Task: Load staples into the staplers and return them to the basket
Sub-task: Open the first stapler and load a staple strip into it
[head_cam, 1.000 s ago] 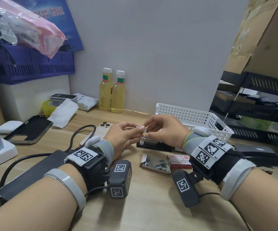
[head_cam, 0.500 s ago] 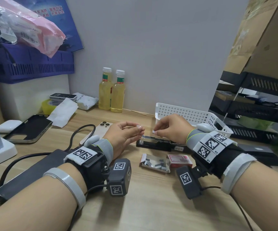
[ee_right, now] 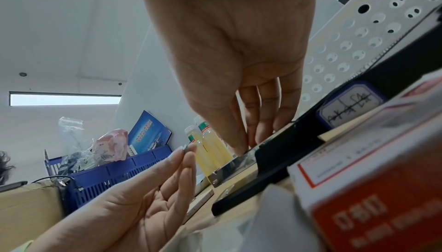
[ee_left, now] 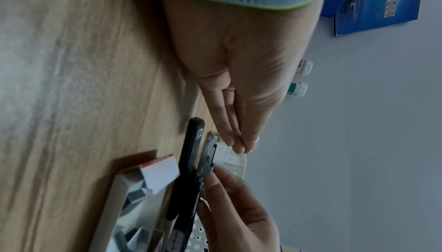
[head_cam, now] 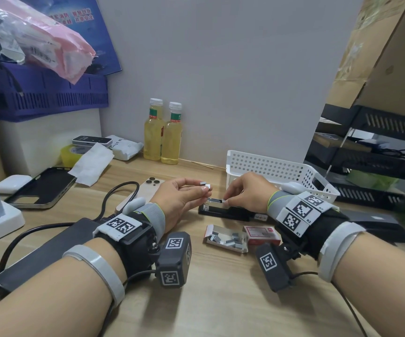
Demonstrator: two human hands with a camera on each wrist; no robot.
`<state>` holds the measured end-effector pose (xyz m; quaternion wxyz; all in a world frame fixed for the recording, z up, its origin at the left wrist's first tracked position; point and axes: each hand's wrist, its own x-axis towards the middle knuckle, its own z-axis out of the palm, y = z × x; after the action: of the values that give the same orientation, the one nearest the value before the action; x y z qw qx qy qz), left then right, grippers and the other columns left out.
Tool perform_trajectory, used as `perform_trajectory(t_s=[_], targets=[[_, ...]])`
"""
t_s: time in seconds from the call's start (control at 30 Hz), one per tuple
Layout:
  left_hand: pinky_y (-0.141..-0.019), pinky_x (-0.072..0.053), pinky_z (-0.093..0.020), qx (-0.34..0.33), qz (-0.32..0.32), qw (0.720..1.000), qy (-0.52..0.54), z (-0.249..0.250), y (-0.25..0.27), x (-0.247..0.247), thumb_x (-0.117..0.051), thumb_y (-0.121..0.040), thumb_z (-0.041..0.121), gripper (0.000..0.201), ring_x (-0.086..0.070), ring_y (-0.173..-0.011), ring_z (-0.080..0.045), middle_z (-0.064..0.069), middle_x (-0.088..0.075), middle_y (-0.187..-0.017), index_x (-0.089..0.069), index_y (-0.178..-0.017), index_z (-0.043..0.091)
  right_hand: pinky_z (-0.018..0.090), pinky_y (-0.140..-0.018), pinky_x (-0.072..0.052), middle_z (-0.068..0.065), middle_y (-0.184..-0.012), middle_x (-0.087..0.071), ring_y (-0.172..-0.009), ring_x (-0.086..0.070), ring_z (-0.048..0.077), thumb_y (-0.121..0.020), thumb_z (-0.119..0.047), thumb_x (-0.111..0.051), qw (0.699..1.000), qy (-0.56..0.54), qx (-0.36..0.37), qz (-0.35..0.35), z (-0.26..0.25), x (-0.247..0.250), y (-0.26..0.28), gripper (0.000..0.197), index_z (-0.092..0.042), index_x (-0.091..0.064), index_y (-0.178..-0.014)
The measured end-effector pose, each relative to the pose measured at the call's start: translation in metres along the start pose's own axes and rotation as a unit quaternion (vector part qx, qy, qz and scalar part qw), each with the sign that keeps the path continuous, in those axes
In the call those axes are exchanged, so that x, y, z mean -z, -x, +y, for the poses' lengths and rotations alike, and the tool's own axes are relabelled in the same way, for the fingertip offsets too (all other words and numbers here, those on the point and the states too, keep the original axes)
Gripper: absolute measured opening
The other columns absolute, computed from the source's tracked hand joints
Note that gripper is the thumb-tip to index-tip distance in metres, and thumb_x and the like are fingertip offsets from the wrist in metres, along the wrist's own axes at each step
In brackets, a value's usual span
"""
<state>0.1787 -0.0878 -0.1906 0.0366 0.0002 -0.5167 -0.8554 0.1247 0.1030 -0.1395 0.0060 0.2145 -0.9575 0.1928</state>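
Note:
A black stapler [head_cam: 228, 211] lies on the wooden desk with its metal magazine [head_cam: 215, 200] exposed, just in front of the white perforated basket [head_cam: 269, 164]. My left hand [head_cam: 204, 188] hovers above the stapler's front end and pinches a short strip of staples [head_cam: 205, 184] between thumb and fingertips. My right hand [head_cam: 224, 201] reaches down from the right, its thumb and fingertips pinching at the magazine [ee_right: 236, 163]. Whether staples lie under those fingertips is hidden. An open tray of loose staples [head_cam: 225, 239] and its red box [head_cam: 262, 233] lie nearer to me.
A phone [head_cam: 145, 188] and a looping black cable [head_cam: 123, 190] lie left of the left hand. Two yellow bottles [head_cam: 162, 135] stand by the wall. A black power brick [head_cam: 38, 249] lies front left, and black shelving [head_cam: 379, 154] stands at right.
The hands, joined on the staples a second ago, have parted. My right hand went down and right onto the stapler's magazine. My left hand stays raised with the strip.

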Motion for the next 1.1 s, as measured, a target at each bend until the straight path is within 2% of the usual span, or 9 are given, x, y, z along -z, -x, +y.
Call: perform_trajectory(t_s=[0.27,0.4,0.47,0.57,0.67,0.73,0.9,1.0,1.1], targets=[[-0.077,-0.062,-0.029,0.005,0.0,1.0,-0.009,0.0,-0.001,0.001,-0.073,-0.081,-0.008,0.026,-0.076,-0.087,-0.026,-0.022,-0.076,-0.098,-0.063,-0.105,-0.003,0.015,-0.064,-0.043,-0.008,-0.081,-0.072,-0.078,-0.064,0.005,-0.08,-0.027,-0.077,1.0,0.008,0.011,0.018,0.001,0.002,0.002,0.007,-0.028,-0.079,-0.087],[-0.076,-0.062,-0.028,0.003,0.001,1.0,-0.018,-0.001,-0.001,0.0,-0.073,-0.082,-0.007,0.029,-0.076,-0.085,-0.025,-0.022,-0.076,-0.098,-0.062,-0.109,-0.005,0.016,-0.065,-0.043,-0.014,-0.077,-0.077,-0.053,-0.057,-0.011,-0.09,-0.022,-0.063,0.999,-0.019,0.023,0.031,-0.002,0.007,0.006,0.015,-0.028,-0.074,-0.081],[-0.077,-0.062,-0.029,-0.001,0.0,1.0,-0.025,-0.001,-0.001,0.0,-0.072,-0.083,-0.006,0.023,-0.076,-0.086,-0.024,-0.022,-0.076,-0.098,-0.063,-0.105,-0.003,0.017,-0.068,-0.046,-0.016,-0.078,-0.078,-0.05,-0.059,-0.008,-0.094,-0.025,-0.059,1.0,-0.016,0.02,-0.001,-0.004,0.006,0.007,0.017,-0.026,-0.074,-0.086],[-0.078,-0.062,-0.029,-0.006,0.0,0.999,-0.034,-0.002,-0.001,0.0,-0.071,-0.086,-0.002,0.019,-0.076,-0.086,-0.025,-0.022,-0.076,-0.1,-0.064,-0.103,-0.002,0.018,-0.07,-0.05,-0.016,-0.083,-0.078,-0.064,-0.071,0.006,-0.097,-0.026,-0.056,0.999,-0.041,0.019,-0.023,-0.005,0.004,0.008,0.018,-0.025,-0.074,-0.092],[-0.075,-0.062,-0.028,-0.007,-0.003,0.999,-0.044,-0.001,-0.001,0.0,-0.069,-0.088,0.002,0.018,-0.077,-0.086,-0.024,-0.021,-0.076,-0.102,-0.064,-0.105,0.0,0.026,-0.078,-0.055,-0.013,-0.082,-0.078,-0.072,-0.072,0.012,-0.092,-0.024,-0.062,0.997,-0.071,0.041,0.014,-0.005,0.005,0.007,0.012,-0.025,-0.074,-0.093],[-0.074,-0.063,-0.028,-0.005,-0.008,0.999,-0.047,-0.001,0.0,0.0,-0.069,-0.09,0.004,0.017,-0.077,-0.084,-0.023,-0.019,-0.077,-0.101,-0.064,-0.106,0.001,0.028,-0.081,-0.055,-0.01,-0.081,-0.076,-0.075,-0.068,0.01,-0.086,-0.025,-0.07,0.994,-0.075,0.068,0.051,-0.007,0.007,0.008,0.01,-0.026,-0.074,-0.094],[-0.076,-0.063,-0.032,-0.01,-0.025,0.998,-0.048,0.0,0.001,-0.003,-0.067,-0.091,0.006,0.015,-0.076,-0.075,-0.019,-0.018,-0.077,-0.097,-0.062,-0.105,0.002,0.026,-0.075,-0.057,-0.007,-0.079,-0.075,-0.077,-0.07,0.009,-0.078,-0.023,-0.078,0.988,-0.077,0.118,0.064,-0.018,0.002,0.01,0.013,-0.023,-0.074,-0.091],[-0.08,-0.062,-0.034,-0.007,-0.031,0.998,-0.047,-0.001,0.001,-0.003,-0.068,-0.091,0.007,0.015,-0.076,-0.074,-0.019,-0.014,-0.077,-0.09,-0.062,-0.105,0.003,0.023,-0.073,-0.056,-0.006,-0.077,-0.075,-0.075,-0.07,0.008,-0.08,-0.023,-0.077,0.986,-0.071,0.127,0.086,-0.021,-0.001,0.007,0.007,-0.02,-0.076,-0.086],[-0.083,-0.062,-0.036,-0.007,-0.039,0.998,-0.049,0.0,0.002,-0.003,-0.068,-0.091,0.008,0.015,-0.076,-0.078,-0.021,-0.017,-0.077,-0.095,-0.062,-0.105,0.004,0.021,-0.073,-0.054,-0.007,-0.078,-0.075,-0.076,-0.07,0.008,-0.082,-0.024,-0.077,0.986,-0.088,0.116,0.078,-0.018,0.003,0.006,0.006,-0.02,-0.076,-0.086]])
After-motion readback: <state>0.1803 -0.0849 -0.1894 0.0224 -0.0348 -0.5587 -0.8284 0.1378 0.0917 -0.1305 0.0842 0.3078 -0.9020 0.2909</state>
